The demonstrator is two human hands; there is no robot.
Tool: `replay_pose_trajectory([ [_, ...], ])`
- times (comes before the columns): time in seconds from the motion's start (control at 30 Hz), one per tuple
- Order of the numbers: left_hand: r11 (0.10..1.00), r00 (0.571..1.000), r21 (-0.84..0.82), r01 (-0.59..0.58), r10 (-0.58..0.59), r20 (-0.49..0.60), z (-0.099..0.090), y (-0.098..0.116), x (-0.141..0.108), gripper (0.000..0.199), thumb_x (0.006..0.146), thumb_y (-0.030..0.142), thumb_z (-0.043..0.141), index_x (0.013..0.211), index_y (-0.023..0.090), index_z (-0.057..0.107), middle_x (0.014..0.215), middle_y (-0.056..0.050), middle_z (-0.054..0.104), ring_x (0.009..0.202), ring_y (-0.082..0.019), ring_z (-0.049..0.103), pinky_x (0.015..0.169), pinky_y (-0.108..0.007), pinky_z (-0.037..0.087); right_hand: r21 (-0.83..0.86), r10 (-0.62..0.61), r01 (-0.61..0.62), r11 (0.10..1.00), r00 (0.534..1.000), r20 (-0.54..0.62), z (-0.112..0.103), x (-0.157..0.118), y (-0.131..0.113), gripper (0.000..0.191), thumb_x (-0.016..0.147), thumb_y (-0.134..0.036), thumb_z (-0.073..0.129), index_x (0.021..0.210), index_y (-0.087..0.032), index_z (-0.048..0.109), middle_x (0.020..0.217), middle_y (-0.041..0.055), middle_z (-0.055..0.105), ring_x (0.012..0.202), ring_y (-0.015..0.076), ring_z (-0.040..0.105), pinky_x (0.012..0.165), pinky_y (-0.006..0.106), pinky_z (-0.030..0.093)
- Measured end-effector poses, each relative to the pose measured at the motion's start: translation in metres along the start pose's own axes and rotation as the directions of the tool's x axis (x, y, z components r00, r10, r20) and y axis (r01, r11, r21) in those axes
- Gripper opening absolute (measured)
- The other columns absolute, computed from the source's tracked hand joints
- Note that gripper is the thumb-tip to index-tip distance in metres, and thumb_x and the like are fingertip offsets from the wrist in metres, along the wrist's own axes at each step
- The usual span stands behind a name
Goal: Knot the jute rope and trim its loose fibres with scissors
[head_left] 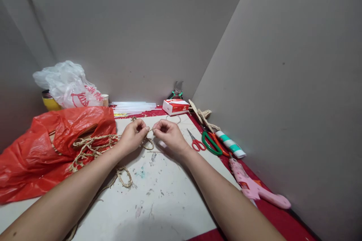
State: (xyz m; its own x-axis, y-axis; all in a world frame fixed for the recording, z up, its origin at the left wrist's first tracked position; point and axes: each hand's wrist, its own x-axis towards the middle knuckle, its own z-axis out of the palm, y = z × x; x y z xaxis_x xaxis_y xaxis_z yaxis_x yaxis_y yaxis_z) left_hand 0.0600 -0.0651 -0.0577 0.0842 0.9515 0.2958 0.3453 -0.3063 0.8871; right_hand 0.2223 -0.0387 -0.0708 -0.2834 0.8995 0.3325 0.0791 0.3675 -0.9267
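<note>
My left hand [133,134] and my right hand [169,135] meet over the white board [158,203], fingertips a little apart. Between them runs a thin tan strand [151,130], pinched at each end by thumb and finger. A small loop of cord [148,144] hangs just below, partly behind my left hand. Braided straw rope [93,144] lies tangled left of my left wrist, and another loop of it [126,177] rests on the board under that forearm. What lies inside my closed fingers is mostly hidden.
A red plastic bag [25,158] is at left, with a clear bag [68,83] behind. Small red scissors [196,141], green-handled scissors [212,144], a striped roll [230,144] and a pink glue gun [257,186] line the right. A small box [175,107] and pruners [177,90] stand at back.
</note>
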Motion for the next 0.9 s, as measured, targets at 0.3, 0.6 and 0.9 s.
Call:
replay_pose_trajectory([
  [0.3, 0.975, 0.989, -0.218, 0.052, -0.021, 0.143, 0.002, 0.002, 0.000, 0.023, 0.081, 0.036, 0.056, 0.070, 0.017, 0.051, 0.062, 0.004, 0.044, 0.056, -0.009, 0.040, 0.054, -0.022, 0.034, 0.081, 0.012, -0.013, 0.997, 1.000, 0.013, 0.003, -0.001, -0.002, 0.012, 0.068, -0.023, 0.061, 0.064, -0.018, 0.051, 0.064, -0.0032, 0.052, 0.060, 0.0102, 0.047, 0.061, 0.025, 0.039],
  [0.6, 0.904, 0.989, -0.414, 0.109, -0.058, 0.134, 0.000, 0.002, 0.002, 0.023, 0.072, 0.034, 0.070, 0.068, 0.015, 0.057, 0.066, 0.000, 0.058, 0.058, -0.009, 0.050, 0.057, -0.022, 0.040, 0.190, 0.119, -0.117, 0.975, 0.993, 0.001, 0.006, 0.000, -0.005, 0.020, 0.065, -0.028, 0.068, 0.060, -0.018, 0.051, 0.057, -0.0043, 0.054, 0.054, 0.0092, 0.048, 0.055, 0.023, 0.039],
  [0.9, 0.925, 0.987, -0.356, 0.131, -0.089, 0.132, 0.003, 0.000, 0.002, 0.024, 0.078, 0.037, 0.063, 0.070, 0.016, 0.054, 0.061, 0.001, 0.059, 0.054, -0.009, 0.050, 0.055, -0.021, 0.039, 0.285, 0.254, -0.288, 0.914, 0.956, 0.148, 0.004, -0.001, 0.006, 0.026, 0.065, -0.035, 0.071, 0.066, -0.017, 0.052, 0.064, -0.0019, 0.061, 0.054, 0.0088, 0.053, 0.055, 0.023, 0.043],
])
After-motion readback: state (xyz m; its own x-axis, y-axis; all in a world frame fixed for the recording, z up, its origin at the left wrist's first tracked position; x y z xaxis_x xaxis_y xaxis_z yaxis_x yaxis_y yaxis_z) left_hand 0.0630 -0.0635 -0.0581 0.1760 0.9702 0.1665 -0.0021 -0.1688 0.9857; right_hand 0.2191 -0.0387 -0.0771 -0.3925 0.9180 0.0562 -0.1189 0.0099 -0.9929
